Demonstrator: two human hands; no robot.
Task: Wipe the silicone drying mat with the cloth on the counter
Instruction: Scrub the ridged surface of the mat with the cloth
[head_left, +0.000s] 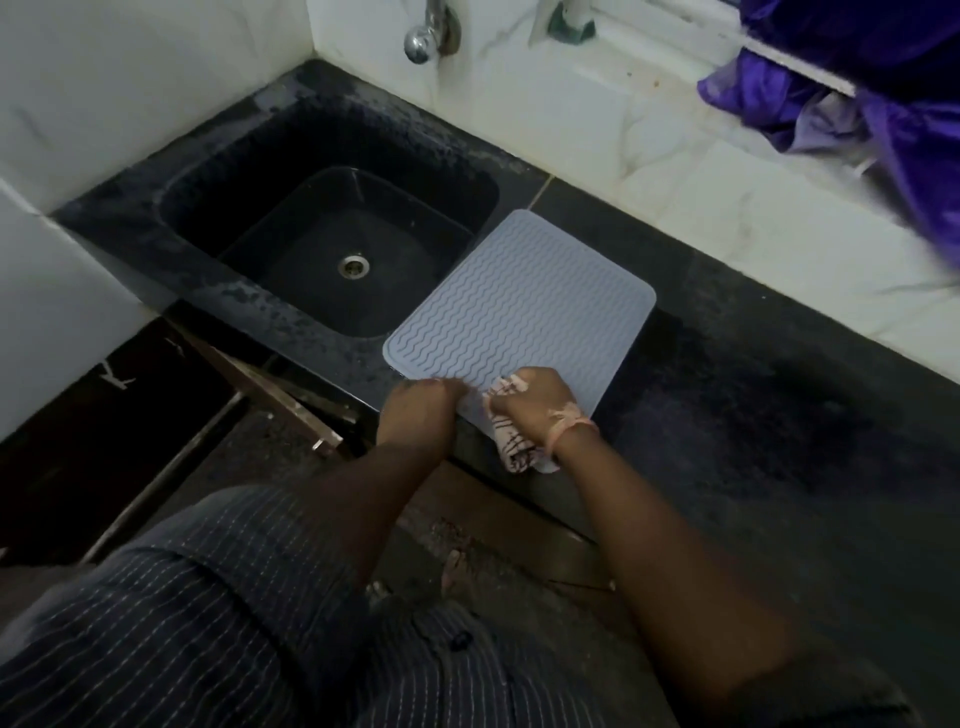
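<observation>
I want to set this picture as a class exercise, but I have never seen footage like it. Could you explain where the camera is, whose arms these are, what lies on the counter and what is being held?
There is no machine here: a person works with two bare hands. The single picture comes from a wide-angle camera worn on the person's head, looking forward and down, so the arms and striped shirt reach in from the bottom.

On the dark counter lies a grey silicone drying mat with wavy ridges, right beside a black sink. A tap sticks out of the wall above.

The right hand grips a bunched, patterned cloth at the mat's near edge. The left hand touches that same edge; its fingers are blurred, so its grip is unclear. Purple fabric hangs at the upper right.
</observation>
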